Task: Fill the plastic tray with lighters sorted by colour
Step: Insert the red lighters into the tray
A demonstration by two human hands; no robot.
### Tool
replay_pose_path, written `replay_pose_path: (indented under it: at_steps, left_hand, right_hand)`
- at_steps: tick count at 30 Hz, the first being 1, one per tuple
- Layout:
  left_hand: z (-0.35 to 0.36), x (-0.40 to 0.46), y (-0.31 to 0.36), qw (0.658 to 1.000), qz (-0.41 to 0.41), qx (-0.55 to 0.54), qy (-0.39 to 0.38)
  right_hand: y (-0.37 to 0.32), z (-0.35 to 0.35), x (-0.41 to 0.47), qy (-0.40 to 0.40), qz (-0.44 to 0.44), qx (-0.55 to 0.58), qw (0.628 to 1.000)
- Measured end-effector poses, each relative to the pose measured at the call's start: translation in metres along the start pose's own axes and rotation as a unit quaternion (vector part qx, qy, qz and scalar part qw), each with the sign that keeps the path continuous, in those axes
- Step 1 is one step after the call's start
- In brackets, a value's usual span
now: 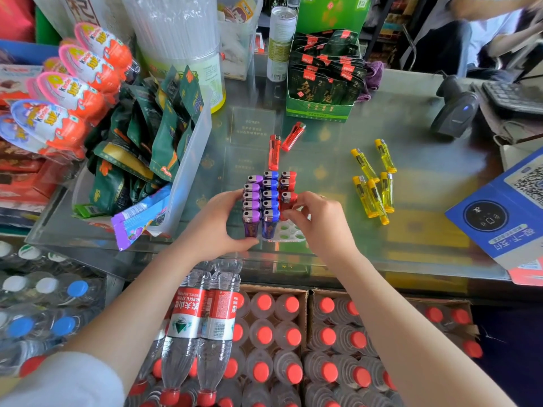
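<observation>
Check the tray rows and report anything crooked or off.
One thing: the third red lighter, pinched by the right hand, leans instead of standing straight like the purple row and blue row. Tray holes before it are unfilled.

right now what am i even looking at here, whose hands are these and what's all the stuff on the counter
No machine here: a person's two bare hands, filmed by one camera worn on their head, looking down at a glass shop counter. The left hand steadies a white plastic tray holding a purple row, a blue row and a part-filled red row of lighters. The right hand has its grip on a red lighter, slotting it in. Two loose red lighters and five yellow lighters lie waiting beyond.
</observation>
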State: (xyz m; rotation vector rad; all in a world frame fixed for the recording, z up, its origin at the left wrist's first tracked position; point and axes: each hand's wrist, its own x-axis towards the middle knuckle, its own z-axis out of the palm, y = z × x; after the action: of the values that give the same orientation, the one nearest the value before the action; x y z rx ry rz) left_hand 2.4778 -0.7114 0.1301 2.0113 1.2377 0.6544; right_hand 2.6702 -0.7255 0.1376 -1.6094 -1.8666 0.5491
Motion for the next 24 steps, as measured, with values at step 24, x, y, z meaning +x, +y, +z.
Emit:
replay_pose_path:
  at_steps: [24]
  left_hand:
    - [-0.013, -0.003, 0.002, 0.999, -0.012, -0.013, 0.041]
  right_hand:
    - [0.029, 0.014, 0.073, -0.034, 0.044, -0.064, 0.996]
